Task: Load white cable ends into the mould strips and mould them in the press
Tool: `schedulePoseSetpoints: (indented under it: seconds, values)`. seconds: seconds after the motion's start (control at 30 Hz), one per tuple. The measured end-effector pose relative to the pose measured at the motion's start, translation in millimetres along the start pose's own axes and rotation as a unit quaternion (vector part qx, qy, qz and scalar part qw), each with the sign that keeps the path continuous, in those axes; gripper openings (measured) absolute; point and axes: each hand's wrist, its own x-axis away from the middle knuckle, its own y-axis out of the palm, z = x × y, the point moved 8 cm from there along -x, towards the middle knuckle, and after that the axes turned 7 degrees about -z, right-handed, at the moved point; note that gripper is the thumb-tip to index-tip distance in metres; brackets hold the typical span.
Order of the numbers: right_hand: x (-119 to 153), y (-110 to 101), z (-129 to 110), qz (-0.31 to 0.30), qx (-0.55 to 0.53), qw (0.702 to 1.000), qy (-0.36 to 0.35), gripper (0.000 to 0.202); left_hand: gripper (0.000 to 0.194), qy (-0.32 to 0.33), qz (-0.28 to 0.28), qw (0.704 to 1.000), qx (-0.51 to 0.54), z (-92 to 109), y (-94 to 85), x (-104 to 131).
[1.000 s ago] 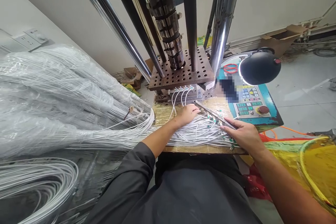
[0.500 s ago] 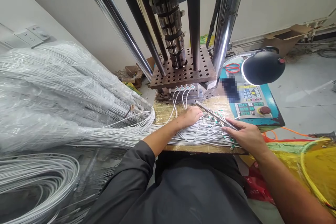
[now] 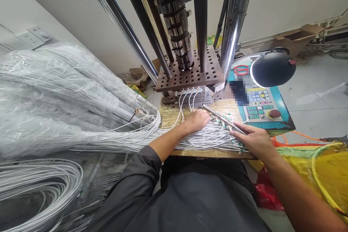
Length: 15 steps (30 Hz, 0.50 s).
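Note:
My right hand [image 3: 254, 139] grips the near right end of a narrow metal bar [image 3: 221, 117], which slants over a thick bundle of white cables [image 3: 201, 139]. Small green-and-metal connectors [image 3: 223, 125] show along the bar's lower side and at the cable ends. Against the bar's far left part, the fingers of my left hand [image 3: 199, 120] are pinched together; what lies between them is hidden. Beyond, several white cables [image 3: 181, 107] run into a row of connectors [image 3: 191, 90] seated under the press's perforated plate [image 3: 190, 76].
A control panel [image 3: 259, 107] with a red button and a black lamp [image 3: 274, 69] stand at the right, with red-handled scissors [image 3: 241, 70] behind. Plastic-wrapped cable bundles [image 3: 54, 79] fill the left, above a loose cable coil [image 3: 62, 188]. A yellow sack [image 3: 331, 174] is at lower right.
Almost nothing differs. My left hand has shifted very slightly at the bar, its fingers still pinched; my right hand and the bar keep their place.

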Motion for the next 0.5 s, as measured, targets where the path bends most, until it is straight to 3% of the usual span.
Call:
schedulePoseSetpoints:
  seconds: [0.5]
  values:
    - [-0.1,5.3,-1.5,-0.009,0.046,0.999,-0.01,0.056,0.034,-0.057,0.005,0.998,-0.008,1.2,4.4,-5.7]
